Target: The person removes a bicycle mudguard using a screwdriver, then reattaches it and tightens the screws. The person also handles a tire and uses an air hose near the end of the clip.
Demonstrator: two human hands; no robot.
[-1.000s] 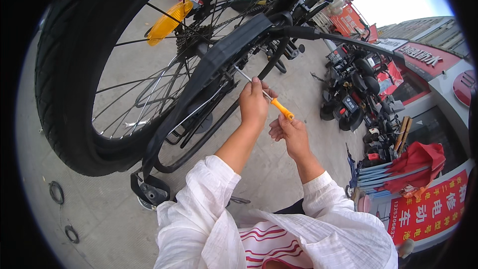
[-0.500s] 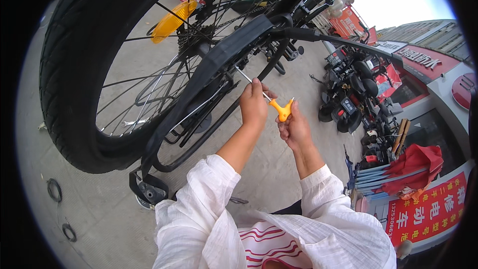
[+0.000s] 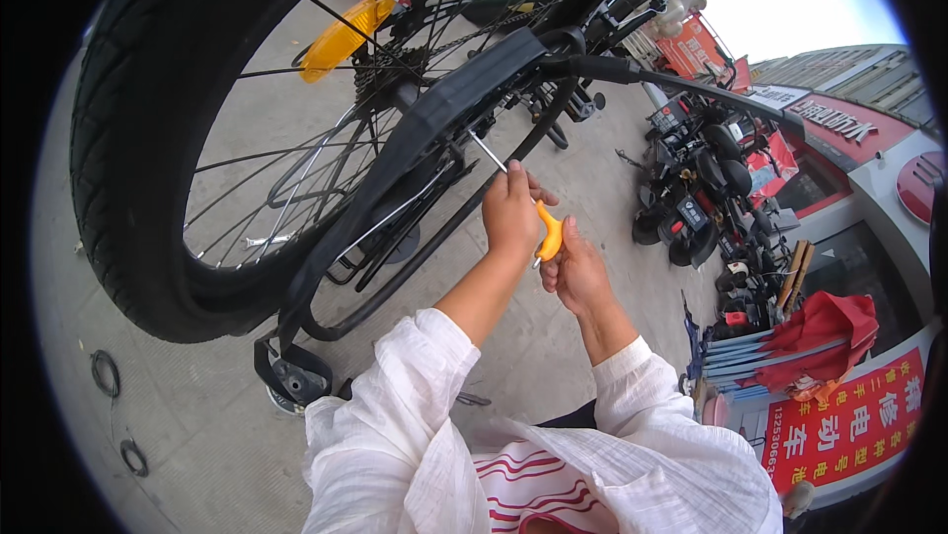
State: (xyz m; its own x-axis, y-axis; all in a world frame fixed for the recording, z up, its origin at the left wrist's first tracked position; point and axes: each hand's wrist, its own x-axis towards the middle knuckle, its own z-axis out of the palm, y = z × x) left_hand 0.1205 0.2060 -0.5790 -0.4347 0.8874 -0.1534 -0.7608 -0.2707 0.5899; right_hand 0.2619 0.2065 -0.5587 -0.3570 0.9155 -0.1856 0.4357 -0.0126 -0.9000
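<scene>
A yellow T-handle hex key (image 3: pixel 550 232) slants up from my hands. Its bright metal shaft reaches the underside of a black frame arm (image 3: pixel 425 124) beside the bicycle wheel (image 3: pixel 128 178); the tip is hidden there. My left hand (image 3: pixel 511 208) is closed round the shaft, just ahead of the handle. Against the handle's near side, the thumb and curled fingers of my right hand (image 3: pixel 578 269) grip it. A yellow reflector (image 3: pixel 346 38) sits among the spokes, and behind them is a stack of sprockets (image 3: pixel 380 84).
Parked electric scooters (image 3: pixel 691 173) crowd the right side. A folded red umbrella (image 3: pixel 825 331) lies near a red sign (image 3: pixel 849 425). Black cable coils (image 3: pixel 106 374) rest on the paved ground at left. A metal wrench (image 3: pixel 267 241) shows beyond the spokes.
The yellow handle has turned, and its arms now point another way. My right hand has shifted slightly left and down with it; my left hand stays round the shaft.
</scene>
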